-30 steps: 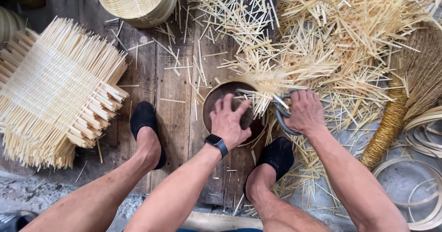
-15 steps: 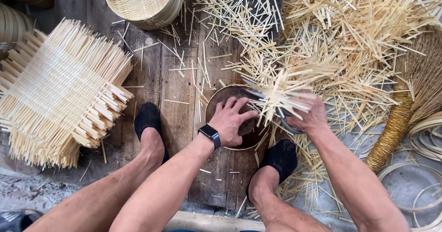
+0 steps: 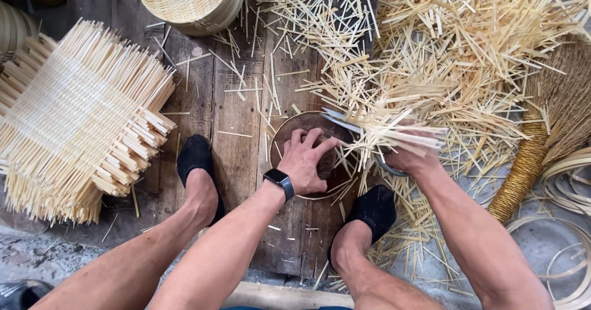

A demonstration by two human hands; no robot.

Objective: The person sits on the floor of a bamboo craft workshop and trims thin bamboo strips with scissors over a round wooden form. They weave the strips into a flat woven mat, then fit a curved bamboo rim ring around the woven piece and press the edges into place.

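The left hand [image 3: 308,159] presses spread fingers on the dark round block [image 3: 311,156]. The right hand [image 3: 409,156] grips shears [image 3: 354,128] among strips [image 3: 400,139]; cuts should stay well clear of the left fingers.

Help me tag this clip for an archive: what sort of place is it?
Most likely a bamboo basket-weaving workshop, on a plank floor. A woven mat with loose strip ends lies at the left, finished round baskets are stacked at the top, and cut bamboo slivers litter the right.
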